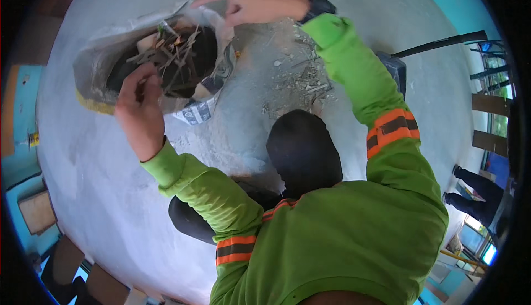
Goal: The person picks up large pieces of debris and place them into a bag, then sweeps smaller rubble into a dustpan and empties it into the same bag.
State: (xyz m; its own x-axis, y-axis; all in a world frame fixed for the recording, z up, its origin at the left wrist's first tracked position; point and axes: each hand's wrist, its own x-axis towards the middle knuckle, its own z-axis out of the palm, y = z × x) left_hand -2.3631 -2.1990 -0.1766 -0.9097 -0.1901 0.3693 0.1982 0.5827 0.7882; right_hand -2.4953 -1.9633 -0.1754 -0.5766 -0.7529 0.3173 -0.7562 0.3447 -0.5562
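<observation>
A woven sack (93, 66) stands on the floor with its mouth spread wide. Wood splinters and scraps (176, 54) stick up inside it, and printing marks its lower side. My left hand (141, 104) is over the sack's near rim, fingers curled and bent toward the thumb; any grip is unclear. Across the mouth, my right hand (259, 4) reaches to the far right rim, with the index finger stretched out and the thumb lower down. Blur hides whether it grips the rim. Broken rubble and dust (305, 83) lie beside the sack, under my right forearm.
A dark dustpan (394, 70) with a long handle (439, 43) stands right of the rubble. My dark-clad knee (305, 151) is close to the debris. Another person's legs (471, 193) show at the far right. Brown boards (37, 211) line the left wall.
</observation>
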